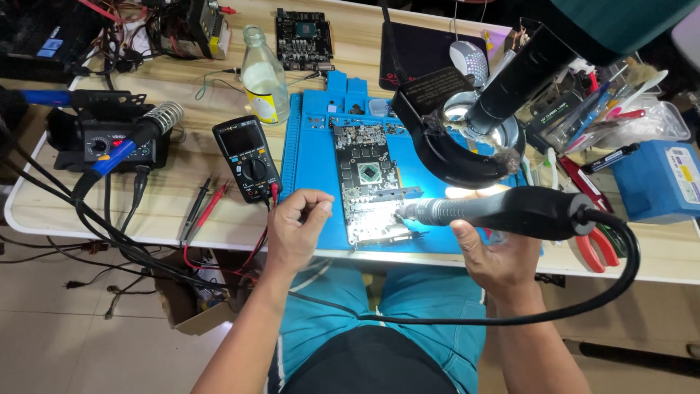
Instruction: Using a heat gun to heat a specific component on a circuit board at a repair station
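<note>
A bare graphics circuit board lies on a blue work mat at the table's front edge. My right hand grips a black hot-air handpiece, its metal nozzle pointing left over the board's lower half. A thick black hose runs from the handpiece down past my lap. My left hand rests as a loose fist on the mat's left front corner, just left of the board, with nothing visible in it.
A black multimeter with red and black probes lies left of the mat. A soldering station is further left. A glass bottle stands behind. A microscope ring lamp hangs over the mat's right side; tool trays and red pliers lie right.
</note>
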